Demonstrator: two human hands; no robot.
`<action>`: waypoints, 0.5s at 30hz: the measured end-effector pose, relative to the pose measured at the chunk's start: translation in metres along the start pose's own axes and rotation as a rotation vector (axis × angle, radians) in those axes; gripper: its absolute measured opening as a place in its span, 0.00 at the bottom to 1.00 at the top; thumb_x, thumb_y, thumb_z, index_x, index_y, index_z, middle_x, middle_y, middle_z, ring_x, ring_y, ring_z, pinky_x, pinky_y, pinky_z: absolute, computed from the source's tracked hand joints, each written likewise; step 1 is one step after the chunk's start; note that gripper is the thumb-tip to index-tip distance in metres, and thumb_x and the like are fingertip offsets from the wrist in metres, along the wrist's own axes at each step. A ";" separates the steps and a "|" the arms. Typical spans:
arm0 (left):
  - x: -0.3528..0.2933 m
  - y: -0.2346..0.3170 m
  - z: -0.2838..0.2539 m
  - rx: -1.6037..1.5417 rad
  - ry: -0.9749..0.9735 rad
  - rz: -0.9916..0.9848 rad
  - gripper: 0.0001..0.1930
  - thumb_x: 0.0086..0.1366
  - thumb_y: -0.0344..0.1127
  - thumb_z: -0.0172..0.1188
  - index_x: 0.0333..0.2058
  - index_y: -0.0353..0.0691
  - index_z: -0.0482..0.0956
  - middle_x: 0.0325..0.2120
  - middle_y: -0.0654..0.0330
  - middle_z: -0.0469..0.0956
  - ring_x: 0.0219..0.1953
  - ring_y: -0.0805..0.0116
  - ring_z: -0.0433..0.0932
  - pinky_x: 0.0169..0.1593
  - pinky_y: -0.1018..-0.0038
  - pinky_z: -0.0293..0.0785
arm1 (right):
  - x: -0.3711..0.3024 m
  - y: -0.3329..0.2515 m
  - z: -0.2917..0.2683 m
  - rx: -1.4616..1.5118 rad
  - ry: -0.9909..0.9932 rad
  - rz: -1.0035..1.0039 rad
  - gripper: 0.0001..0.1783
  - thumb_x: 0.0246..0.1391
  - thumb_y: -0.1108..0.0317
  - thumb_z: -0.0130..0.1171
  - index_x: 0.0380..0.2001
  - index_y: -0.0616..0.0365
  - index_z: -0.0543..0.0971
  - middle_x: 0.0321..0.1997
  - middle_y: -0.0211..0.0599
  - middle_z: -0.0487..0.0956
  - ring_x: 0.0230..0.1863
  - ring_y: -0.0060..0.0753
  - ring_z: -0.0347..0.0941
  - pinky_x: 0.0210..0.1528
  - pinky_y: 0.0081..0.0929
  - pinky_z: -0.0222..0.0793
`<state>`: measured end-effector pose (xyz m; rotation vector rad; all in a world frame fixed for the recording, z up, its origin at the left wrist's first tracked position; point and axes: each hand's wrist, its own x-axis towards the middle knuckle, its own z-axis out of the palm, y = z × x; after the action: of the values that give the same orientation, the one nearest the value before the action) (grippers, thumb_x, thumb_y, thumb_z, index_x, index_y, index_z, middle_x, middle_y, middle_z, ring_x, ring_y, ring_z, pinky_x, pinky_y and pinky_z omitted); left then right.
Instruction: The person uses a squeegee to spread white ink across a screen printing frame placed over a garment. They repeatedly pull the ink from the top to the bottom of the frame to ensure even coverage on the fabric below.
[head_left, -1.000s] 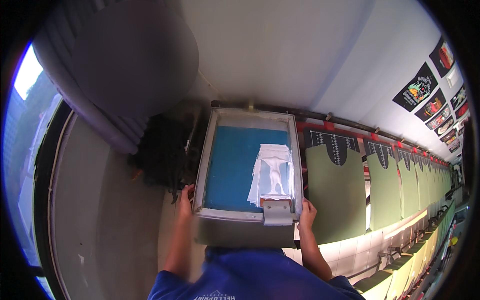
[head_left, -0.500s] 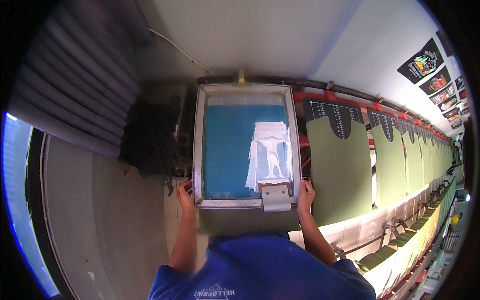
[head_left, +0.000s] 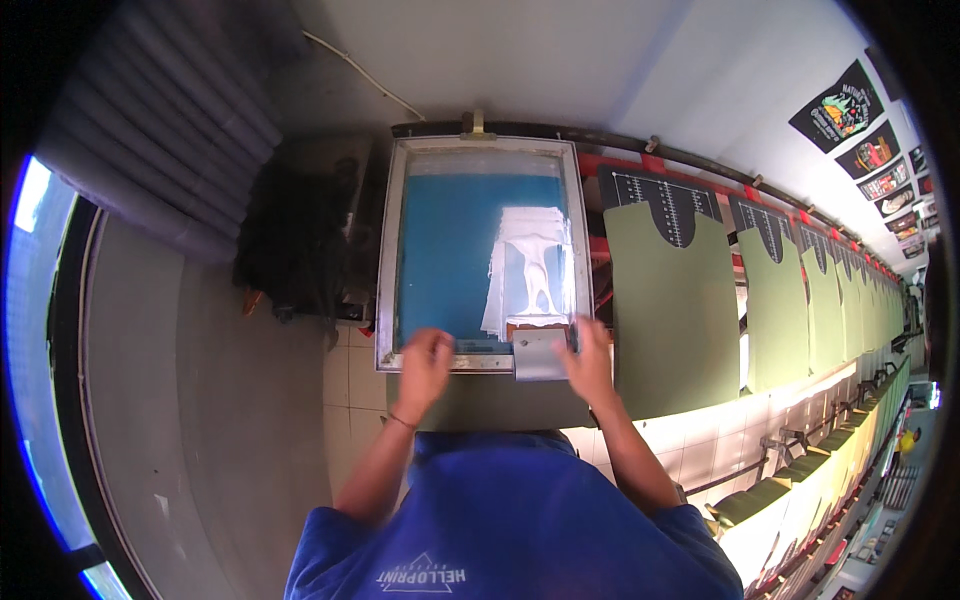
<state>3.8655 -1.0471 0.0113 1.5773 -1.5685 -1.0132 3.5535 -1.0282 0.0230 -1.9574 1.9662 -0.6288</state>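
A screen printing frame [head_left: 388, 260] with a blue mesh [head_left: 445, 265] lies flat before me. Thick white ink [head_left: 532, 262] is spread over the right part of the mesh. At the near end of the ink stands a squeegee [head_left: 538, 358] with a grey metal handle, leaning over the frame's near edge. My right hand [head_left: 588, 362] is at the squeegee's right end, thumb and fingers apart; whether it touches the handle is unclear. Over the frame's near left corner hovers my left hand [head_left: 426, 372], its fingers bent and smeared by motion.
Olive-green fabric pieces [head_left: 675, 310] lie on dark boards [head_left: 665, 205] in a long row to the right. A rail [head_left: 655, 150] runs behind them. Dark cloth [head_left: 295, 235] is heaped at the left, beneath a grey curtain [head_left: 165, 130]. Another row of boards [head_left: 760, 500] lies at the lower right.
Both hands have left the frame's sides and moved inward, the right one to the squeegee, the left one over the near left corner. The whole view has shifted slightly.
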 end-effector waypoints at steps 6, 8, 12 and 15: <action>-0.044 0.020 0.079 -0.741 -0.863 -0.825 0.15 0.73 0.44 0.52 0.44 0.38 0.76 0.37 0.58 0.79 0.35 0.66 0.80 0.41 0.69 0.79 | -0.009 -0.047 -0.019 -0.251 -0.356 -0.259 0.34 0.40 0.68 0.69 0.55 0.59 0.73 0.54 0.43 0.75 0.55 0.47 0.70 0.59 0.43 0.66; -0.050 0.014 0.101 -0.898 -0.841 -0.952 0.16 0.73 0.47 0.53 0.44 0.38 0.76 0.37 0.58 0.79 0.36 0.67 0.80 0.41 0.69 0.79 | 0.001 -0.046 -0.018 -0.284 -0.415 -0.223 0.34 0.36 0.70 0.69 0.53 0.58 0.75 0.53 0.41 0.75 0.56 0.45 0.70 0.59 0.42 0.66; -0.041 -0.004 0.137 -1.201 -0.623 -1.130 0.17 0.72 0.49 0.55 0.40 0.38 0.76 0.34 0.60 0.79 0.35 0.68 0.79 0.40 0.72 0.79 | 0.040 -0.042 -0.021 -0.262 -0.377 -0.252 0.22 0.38 0.71 0.67 0.42 0.59 0.80 0.45 0.43 0.79 0.50 0.48 0.74 0.53 0.43 0.71; -0.038 -0.012 0.147 -1.168 -0.557 -1.160 0.17 0.71 0.50 0.56 0.39 0.39 0.76 0.32 0.61 0.78 0.32 0.70 0.79 0.38 0.74 0.79 | 0.089 -0.036 -0.026 -0.175 -0.412 -0.232 0.13 0.40 0.70 0.65 0.33 0.62 0.81 0.36 0.48 0.81 0.40 0.54 0.78 0.44 0.46 0.75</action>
<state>3.7420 -1.0007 -0.0654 1.2068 0.1017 -2.4888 3.5687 -1.1131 0.0720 -2.2238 1.6019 -0.0864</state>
